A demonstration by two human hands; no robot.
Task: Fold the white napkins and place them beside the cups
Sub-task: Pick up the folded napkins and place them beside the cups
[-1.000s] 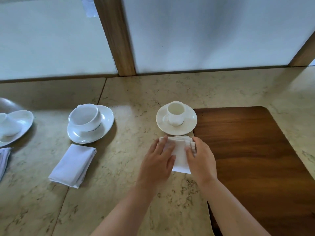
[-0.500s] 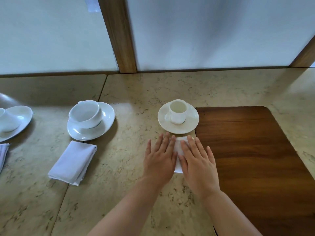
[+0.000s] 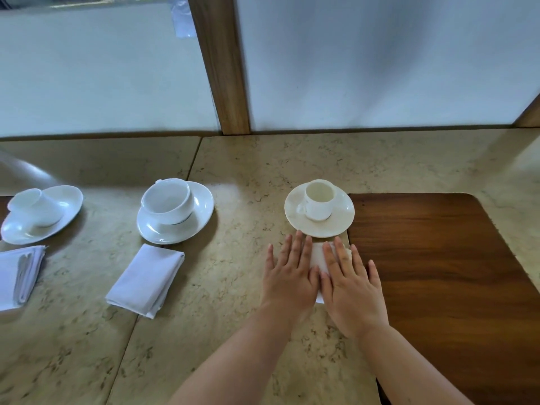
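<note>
Marble counter (image 3: 233,331), wood inlay (image 3: 438,273); left hand (image 3: 287,276), right hand (image 3: 352,290) flat, pressing napkin (image 3: 317,258)

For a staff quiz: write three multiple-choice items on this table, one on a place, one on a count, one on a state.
1. Where does the napkin under the hands lie?
A. in front of the small cup
B. on the wooden board
C. inside a cup

2. How many cups on saucers show?
A. one
B. three
C. five

3. How do the left hand and right hand lie?
A. flat on the napkin
B. clenched
C. lifting a cup

Key: 1 A, it sits just below that saucer; 2 B, three show in a row; 3 A, fingers are straight, pressing down.
</note>
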